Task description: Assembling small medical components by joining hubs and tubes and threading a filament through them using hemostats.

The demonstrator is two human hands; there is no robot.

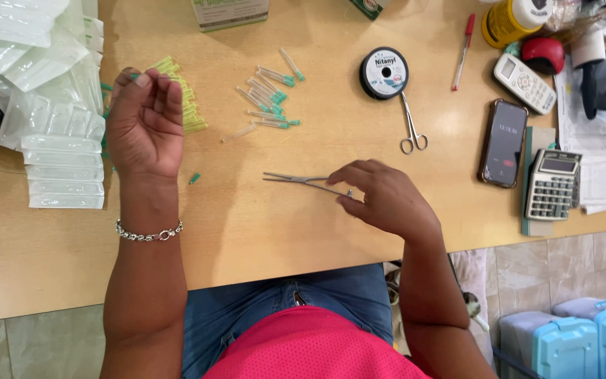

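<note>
Smooth pale wooden tabletop (pixel 261 224): right hand (pixel 387 200) pinches the handles of slim steel forceps (pixel 303 180), lying flat. Left hand (pixel 145 130), bracelet at wrist, curls loosely with fingertips together; whether it grips anything, I cannot tell. Beyond lie green-capped plastic needles (pixel 271 95) and a thread spool (pixel 384 72).

Clear blister packs (pixel 50 105) stacked far left; dark phone screen (pixel 504 143) and perhaps grey calculator display (pixel 559 165) right.

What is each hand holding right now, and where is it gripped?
Right hand grips metal forceps by the handle end. Left hand is curled; whether it holds anything cannot be told.
</note>
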